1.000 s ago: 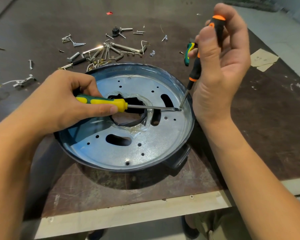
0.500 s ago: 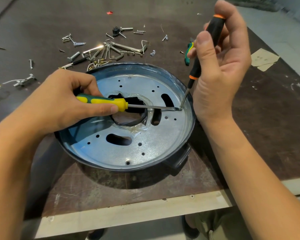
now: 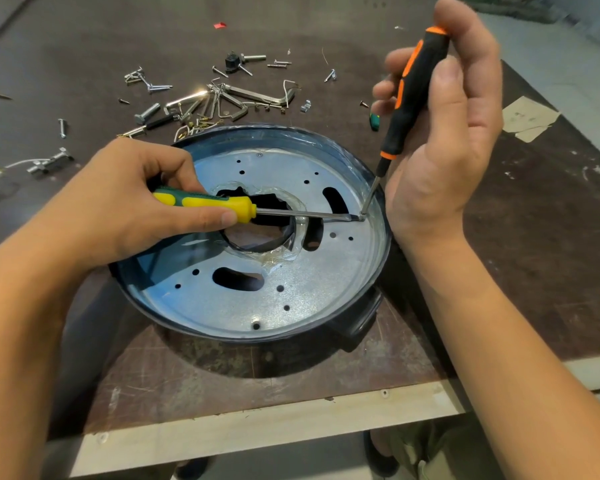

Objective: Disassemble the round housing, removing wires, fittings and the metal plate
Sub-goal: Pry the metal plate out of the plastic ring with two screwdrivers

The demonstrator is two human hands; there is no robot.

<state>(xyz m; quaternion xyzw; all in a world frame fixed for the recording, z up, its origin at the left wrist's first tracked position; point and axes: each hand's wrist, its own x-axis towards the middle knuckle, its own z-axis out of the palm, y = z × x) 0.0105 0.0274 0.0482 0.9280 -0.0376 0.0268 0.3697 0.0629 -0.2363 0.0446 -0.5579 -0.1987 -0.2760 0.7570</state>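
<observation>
The dark round housing [image 3: 355,325] sits in the middle of the table with a shiny perforated metal plate [image 3: 309,299] inside it. My left hand [image 3: 118,209] grips a yellow-green screwdriver [image 3: 219,204] laid nearly flat across the plate's central hole. Its tip reaches the plate's right edge. My right hand [image 3: 444,140] holds a black-orange screwdriver [image 3: 407,98] almost upright, with its tip at the same spot beside the housing rim. Both tips meet at about the right edge of the plate.
Behind the housing lie several loose screws, bolts and hex keys [image 3: 229,98]. A white wire with a fitting [image 3: 45,164] lies at the far left. A green tool end [image 3: 374,121] shows behind my right hand. The table's front edge [image 3: 257,424] is close.
My right hand has shifted its fingers on the black-orange screwdriver's handle, which now stands slightly more upright. The left hand and its screwdriver have stayed in place.
</observation>
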